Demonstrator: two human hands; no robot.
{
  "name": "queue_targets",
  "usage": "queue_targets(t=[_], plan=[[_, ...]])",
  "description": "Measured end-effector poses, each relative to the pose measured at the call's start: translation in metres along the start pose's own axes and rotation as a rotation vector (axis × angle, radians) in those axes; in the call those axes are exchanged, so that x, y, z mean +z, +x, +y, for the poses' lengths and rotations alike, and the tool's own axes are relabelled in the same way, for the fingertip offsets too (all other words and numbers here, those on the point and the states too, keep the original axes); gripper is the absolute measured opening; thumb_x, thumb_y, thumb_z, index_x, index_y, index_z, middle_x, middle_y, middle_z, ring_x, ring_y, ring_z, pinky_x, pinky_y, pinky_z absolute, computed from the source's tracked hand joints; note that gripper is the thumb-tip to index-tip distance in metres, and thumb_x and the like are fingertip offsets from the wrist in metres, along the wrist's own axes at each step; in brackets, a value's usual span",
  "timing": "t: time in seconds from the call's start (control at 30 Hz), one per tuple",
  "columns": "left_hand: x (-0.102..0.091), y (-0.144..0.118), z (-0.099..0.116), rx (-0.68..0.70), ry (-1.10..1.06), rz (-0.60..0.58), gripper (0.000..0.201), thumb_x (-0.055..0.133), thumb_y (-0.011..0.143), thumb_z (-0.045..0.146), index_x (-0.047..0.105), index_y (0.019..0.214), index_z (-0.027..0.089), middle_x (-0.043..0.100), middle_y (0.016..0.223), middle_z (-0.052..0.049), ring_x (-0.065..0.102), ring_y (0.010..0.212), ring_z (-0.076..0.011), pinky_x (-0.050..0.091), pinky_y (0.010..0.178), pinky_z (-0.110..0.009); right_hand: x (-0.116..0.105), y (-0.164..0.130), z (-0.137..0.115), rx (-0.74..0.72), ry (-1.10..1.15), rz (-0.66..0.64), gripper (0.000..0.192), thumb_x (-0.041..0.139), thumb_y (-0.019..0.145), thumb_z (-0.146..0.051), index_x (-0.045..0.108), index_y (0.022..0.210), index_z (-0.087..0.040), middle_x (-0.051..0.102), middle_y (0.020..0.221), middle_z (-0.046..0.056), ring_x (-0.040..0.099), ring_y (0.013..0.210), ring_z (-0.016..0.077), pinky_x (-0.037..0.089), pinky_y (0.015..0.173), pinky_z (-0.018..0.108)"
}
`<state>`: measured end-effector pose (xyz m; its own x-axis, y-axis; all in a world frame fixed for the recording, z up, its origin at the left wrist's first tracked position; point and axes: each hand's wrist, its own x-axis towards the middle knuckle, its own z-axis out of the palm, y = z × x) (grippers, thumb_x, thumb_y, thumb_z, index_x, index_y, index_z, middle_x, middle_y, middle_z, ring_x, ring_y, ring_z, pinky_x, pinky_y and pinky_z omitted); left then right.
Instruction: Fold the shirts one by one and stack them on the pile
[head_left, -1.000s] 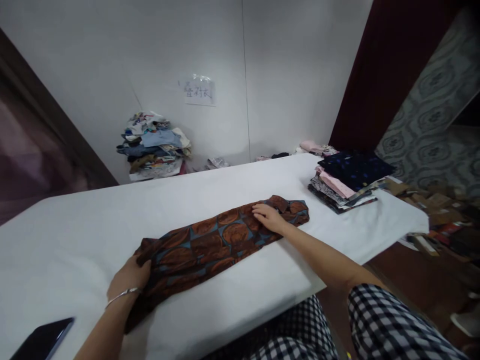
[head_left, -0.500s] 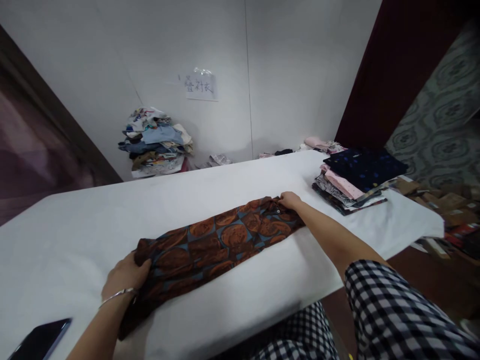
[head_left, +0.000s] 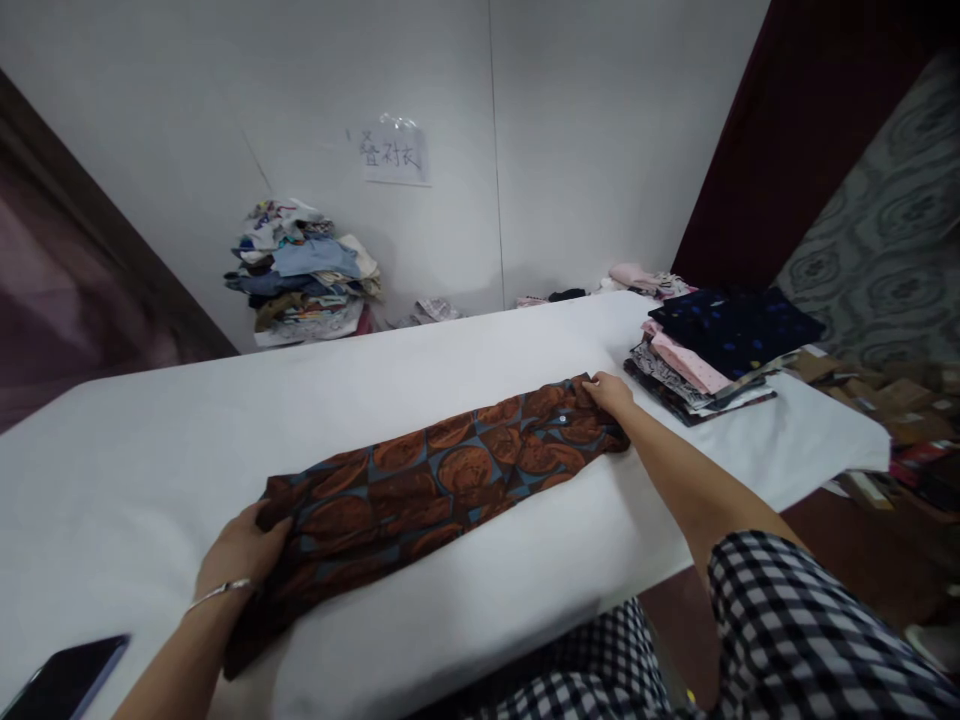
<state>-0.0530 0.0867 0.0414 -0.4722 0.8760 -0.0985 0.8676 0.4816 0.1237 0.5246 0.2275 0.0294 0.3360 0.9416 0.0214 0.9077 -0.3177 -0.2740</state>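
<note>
A brown shirt (head_left: 450, 465) with orange circles and blue patches lies on the white table, folded into a long strip that slants up to the right. My left hand (head_left: 244, 550), a silver bracelet at its wrist, grips the strip's near left end, the thumb on top and the other fingers partly hidden. At the far right end my right hand (head_left: 611, 393) pinches the shirt's upper corner between thumb and fingers. A small pale button shows on the cloth close to that hand.
A stack of folded clothes (head_left: 712, 350) stands at the table's right. Beyond the back edge rises a tall pile of clothes (head_left: 304, 275). A phone (head_left: 71, 678) lies at the front left. Cardboard boxes (head_left: 892, 400) sit on the floor at right. A paper sign (head_left: 395, 155) hangs on the wall.
My right hand has moved a little right and up, drawing its corner of the shirt outward. My left hand has shifted slightly left, and the strip looks longer and flatter.
</note>
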Motion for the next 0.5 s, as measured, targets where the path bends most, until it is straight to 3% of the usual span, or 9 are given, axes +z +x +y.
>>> queue_targets(t=[0.07, 0.17, 0.27, 0.37, 0.5], plan=[[-0.001, -0.001, 0.002, -0.04, -0.001, -0.023, 0.048, 0.042, 0.085, 0.037, 0.052, 0.127, 0.015, 0.063, 0.122, -0.012, 0.061, 0.108, -0.0245, 0.048, 0.088, -0.03, -0.006, -0.004, -0.007, -0.089, 0.002, 0.053, 0.044, 0.045, 0.089, -0.045, 0.059, 0.119, -0.015, 0.062, 0.118, 0.016, 0.056, 0.112, 0.027, 0.043, 0.088, 0.035], [-0.001, -0.003, 0.005, -0.061, -0.019, -0.036, 0.047, 0.044, 0.085, 0.037, 0.049, 0.128, 0.018, 0.062, 0.125, -0.009, 0.06, 0.111, -0.0225, 0.046, 0.09, -0.028, -0.008, -0.027, -0.031, -0.413, 0.052, 0.165, 0.048, 0.04, 0.092, -0.042, 0.053, 0.129, -0.013, 0.05, 0.136, 0.015, 0.041, 0.129, 0.0249, 0.032, 0.104, 0.036], [0.0, -0.004, 0.005, -0.07, -0.024, -0.016, 0.046, 0.045, 0.086, 0.036, 0.049, 0.128, 0.02, 0.061, 0.127, -0.006, 0.059, 0.112, -0.0209, 0.045, 0.092, -0.027, 0.007, -0.063, -0.057, -0.716, 0.057, 0.026, 0.057, 0.037, 0.092, -0.052, 0.044, 0.139, -0.02, 0.032, 0.15, 0.01, 0.023, 0.14, 0.0246, 0.021, 0.112, 0.042], [0.002, -0.004, 0.005, -0.068, -0.035, 0.006, 0.04, 0.048, 0.084, 0.035, 0.054, 0.122, 0.023, 0.064, 0.121, -0.003, 0.06, 0.109, -0.02, 0.046, 0.089, -0.026, 0.028, -0.093, -0.068, -0.753, -0.025, -0.222, 0.064, 0.033, 0.09, -0.061, 0.036, 0.144, -0.025, 0.022, 0.154, 0.008, 0.014, 0.143, 0.0273, 0.013, 0.112, 0.052], [0.005, -0.006, 0.003, -0.12, -0.089, 0.124, 0.029, 0.055, 0.079, 0.038, 0.061, 0.106, 0.03, 0.069, 0.11, 0.002, 0.062, 0.104, -0.0195, 0.048, 0.087, -0.027, 0.038, -0.105, -0.065, -0.685, -0.044, -0.278, 0.068, 0.025, 0.091, -0.064, 0.032, 0.146, -0.025, 0.018, 0.155, 0.008, 0.011, 0.143, 0.0258, 0.012, 0.113, 0.051]])
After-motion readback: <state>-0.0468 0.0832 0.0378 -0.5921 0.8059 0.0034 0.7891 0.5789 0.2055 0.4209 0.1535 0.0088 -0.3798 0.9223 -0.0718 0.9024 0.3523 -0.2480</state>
